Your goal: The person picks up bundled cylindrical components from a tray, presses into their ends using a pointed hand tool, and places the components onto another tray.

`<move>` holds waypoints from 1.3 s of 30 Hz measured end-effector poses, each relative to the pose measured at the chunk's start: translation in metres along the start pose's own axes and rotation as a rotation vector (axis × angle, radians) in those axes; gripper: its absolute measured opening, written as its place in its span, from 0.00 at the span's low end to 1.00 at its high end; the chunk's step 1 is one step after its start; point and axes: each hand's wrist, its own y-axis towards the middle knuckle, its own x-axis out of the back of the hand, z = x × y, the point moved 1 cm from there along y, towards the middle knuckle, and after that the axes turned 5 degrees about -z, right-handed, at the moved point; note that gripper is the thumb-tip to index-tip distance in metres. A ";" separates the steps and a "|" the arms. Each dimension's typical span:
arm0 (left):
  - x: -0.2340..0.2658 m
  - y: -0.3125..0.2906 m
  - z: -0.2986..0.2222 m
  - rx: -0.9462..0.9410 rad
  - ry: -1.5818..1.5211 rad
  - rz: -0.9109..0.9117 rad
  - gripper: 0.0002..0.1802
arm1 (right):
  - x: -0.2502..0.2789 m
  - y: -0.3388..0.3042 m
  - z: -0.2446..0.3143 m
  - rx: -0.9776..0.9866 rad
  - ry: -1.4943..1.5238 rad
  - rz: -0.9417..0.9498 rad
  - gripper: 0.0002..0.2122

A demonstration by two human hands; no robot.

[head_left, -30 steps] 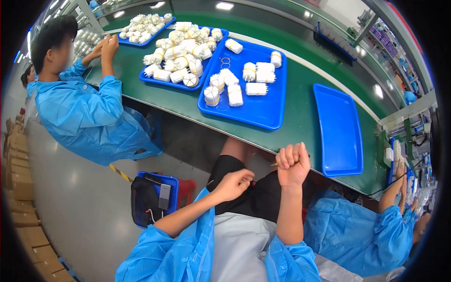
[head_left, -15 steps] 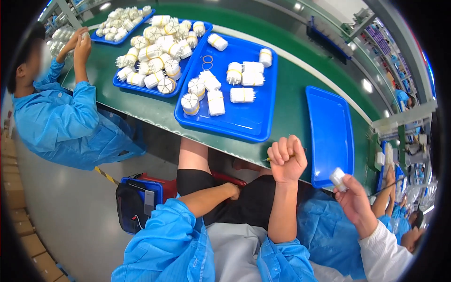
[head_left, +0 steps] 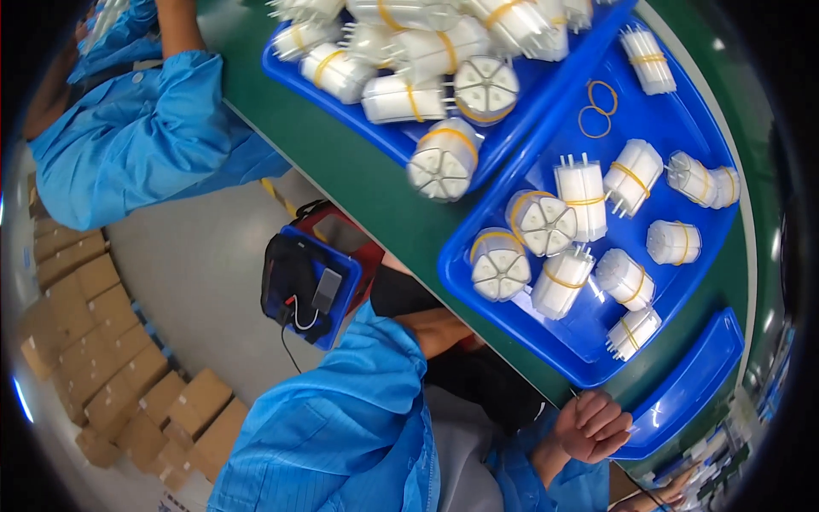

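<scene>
My left forearm (head_left: 431, 328) reaches to the table's edge, and the table hides that hand's fingers. My right hand (head_left: 595, 427) is curled closed beside the near corner of a blue tray (head_left: 589, 363). What its fingers hold, if anything, I cannot make out. In that tray lie several round bundles of white, wedge-shaped pieces with pins, such as one bundle (head_left: 501, 266) standing on end, each bound by a yellow rubber band. Two loose rubber bands (head_left: 597, 111) rest farther back in the tray.
A second blue tray (head_left: 341, 119), heaped with similar bundles, adjoins on the left. Another blue tray (head_left: 682, 397) lies to the right on the green table (head_left: 341, 183). At left sits a person in a blue coat (head_left: 141, 136). A bag in a blue bin (head_left: 311, 282) and cardboard boxes (head_left: 111, 341) stand below.
My view has swung left and nearer the trays. The right hand is now by the tray's near corner. The other person's hand holding a white piece at the right has left view.
</scene>
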 end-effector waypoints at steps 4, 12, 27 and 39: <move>0.007 -0.035 0.014 0.055 0.086 -0.092 0.34 | 0.001 -0.006 -0.005 0.045 -0.050 -0.028 0.20; 0.053 -0.065 0.009 0.119 0.091 -0.290 0.33 | 0.000 0.003 -0.007 0.011 0.034 0.154 0.19; -0.302 -0.365 0.263 1.076 -0.887 -1.787 0.47 | 0.000 0.009 -0.005 -0.003 0.050 0.186 0.19; -0.362 -0.348 0.274 0.567 -1.609 -1.302 0.55 | -0.001 0.014 0.000 -0.052 -0.004 0.165 0.19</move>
